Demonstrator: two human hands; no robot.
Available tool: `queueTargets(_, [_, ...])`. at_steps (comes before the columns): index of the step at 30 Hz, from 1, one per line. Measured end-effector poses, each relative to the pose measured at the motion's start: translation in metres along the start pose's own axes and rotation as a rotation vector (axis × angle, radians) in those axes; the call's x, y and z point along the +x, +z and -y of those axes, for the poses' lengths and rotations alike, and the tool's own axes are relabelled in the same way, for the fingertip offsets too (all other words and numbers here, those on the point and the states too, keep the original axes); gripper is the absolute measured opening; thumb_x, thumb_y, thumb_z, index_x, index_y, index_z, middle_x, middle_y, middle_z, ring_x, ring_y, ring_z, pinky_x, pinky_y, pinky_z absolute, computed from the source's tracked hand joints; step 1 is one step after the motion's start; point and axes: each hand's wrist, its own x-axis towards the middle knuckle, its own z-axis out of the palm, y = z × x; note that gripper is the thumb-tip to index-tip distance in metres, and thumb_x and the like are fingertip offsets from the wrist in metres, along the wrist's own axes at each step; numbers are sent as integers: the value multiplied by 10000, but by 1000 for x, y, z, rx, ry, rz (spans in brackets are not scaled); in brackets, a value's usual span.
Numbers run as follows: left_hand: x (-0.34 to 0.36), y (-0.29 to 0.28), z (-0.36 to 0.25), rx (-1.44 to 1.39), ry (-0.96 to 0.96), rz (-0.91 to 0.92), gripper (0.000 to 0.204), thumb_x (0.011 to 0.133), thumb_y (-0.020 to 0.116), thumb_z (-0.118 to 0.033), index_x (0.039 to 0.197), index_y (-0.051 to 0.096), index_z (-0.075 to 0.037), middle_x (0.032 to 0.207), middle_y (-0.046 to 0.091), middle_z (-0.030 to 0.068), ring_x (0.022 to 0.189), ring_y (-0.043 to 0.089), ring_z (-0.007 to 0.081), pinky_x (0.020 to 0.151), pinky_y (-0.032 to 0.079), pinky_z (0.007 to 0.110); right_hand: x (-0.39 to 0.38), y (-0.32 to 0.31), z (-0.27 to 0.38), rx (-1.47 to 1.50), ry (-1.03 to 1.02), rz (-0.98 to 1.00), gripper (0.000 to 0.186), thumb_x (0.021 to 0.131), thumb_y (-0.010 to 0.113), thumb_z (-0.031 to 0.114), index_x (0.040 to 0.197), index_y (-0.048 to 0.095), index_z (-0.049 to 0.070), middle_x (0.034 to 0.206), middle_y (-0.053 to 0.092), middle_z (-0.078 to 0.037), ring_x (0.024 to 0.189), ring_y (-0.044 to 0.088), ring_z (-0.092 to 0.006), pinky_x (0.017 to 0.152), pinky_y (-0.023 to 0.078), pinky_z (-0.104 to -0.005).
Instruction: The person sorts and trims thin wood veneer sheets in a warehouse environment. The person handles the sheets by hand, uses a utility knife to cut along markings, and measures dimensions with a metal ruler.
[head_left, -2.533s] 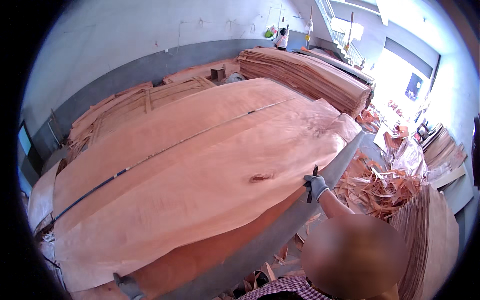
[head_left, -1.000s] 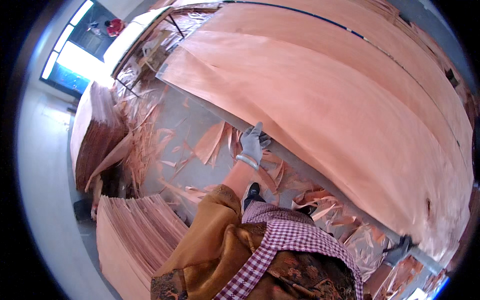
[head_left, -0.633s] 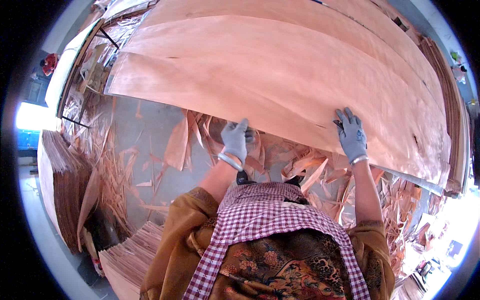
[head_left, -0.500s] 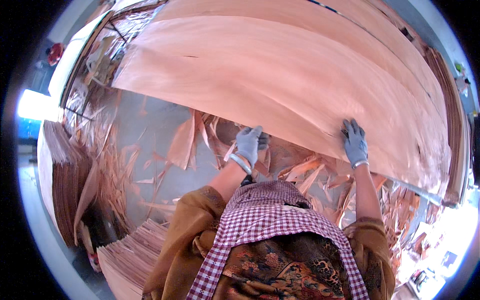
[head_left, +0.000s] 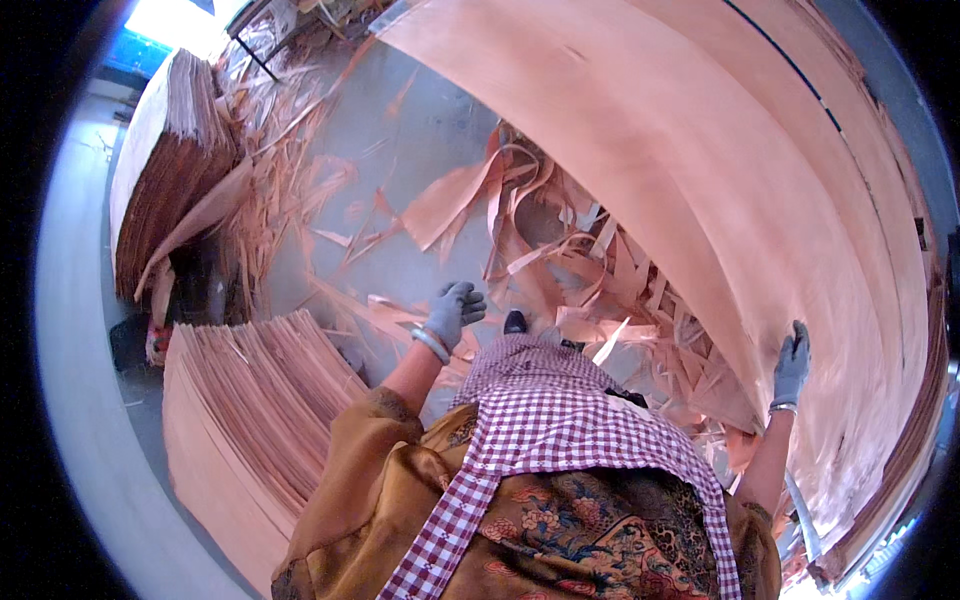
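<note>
My left hand [head_left: 452, 315], in a grey glove, is held over the scrap-strewn floor, away from the veneer sheet; its fingers are loosely bent and apart, with nothing visible in them. My right hand [head_left: 791, 365], also gloved, rests on the large pale pink veneer sheet [head_left: 660, 120] near its near edge, fingers stretched out; a dark patch among them is too small to make out. A long dark striped rod [head_left: 800, 75] lies along the sheet farther right. Below me a checked apron [head_left: 580, 420] covers part of my front, and a dark shoe [head_left: 515, 321] shows between my hands.
Curled veneer scraps [head_left: 530, 240] litter the grey floor [head_left: 390, 110]. A veneer stack [head_left: 155, 175] stands at upper left, another [head_left: 240, 420] close by my lower left, with a pale wall [head_left: 80, 330] behind them. A black-legged stand [head_left: 255, 55] is at the top left.
My view has swung so the sheet now runs down the right side. My left hand has come away from the sheet's edge; my right hand stays on the sheet.
</note>
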Motion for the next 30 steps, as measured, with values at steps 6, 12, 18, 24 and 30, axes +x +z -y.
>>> queueTargets(6, [1,-27,24,2,-91,91,211,870,518,-150,1034,538,-20,862,610,115,747,624,224,643,542,331,0,20,182,597,-23,349,325,892,514,150,1181,530,0,1151,581,-130,991,562,-150,853,436,-272])
queueTargets(12, [3,-30,-35,307,84,753,331,851,571,-109,1153,529,19,1026,589,77,929,561,159,841,455,277,-39,129,369,771,-339,928,283,917,514,195,1123,560,7,1150,559,-86,1010,541,-173,884,430,-302])
queueTargets(18, [-1,-116,-115,318,179,737,357,867,581,-140,1174,505,24,1072,562,48,945,521,137,850,427,276,-82,215,566,1161,-180,1324,392,909,520,295,1196,522,27,1220,516,-116,1121,483,-206,972,367,-329])
queueTargets(24, [11,-204,-138,141,62,411,201,891,538,-178,989,584,-8,804,556,-7,706,498,71,658,420,218,-70,263,660,386,-828,1382,470,871,520,416,1174,529,57,1222,516,-155,1124,489,-321,975,359,-373])
queueTargets(30, [57,-256,-88,-318,-163,-63,173,871,578,-179,1000,596,-65,693,539,-42,597,484,59,526,383,212,-27,320,630,62,-701,1317,398,863,518,294,1190,513,67,1187,541,-140,1047,541,-291,881,430,-368])
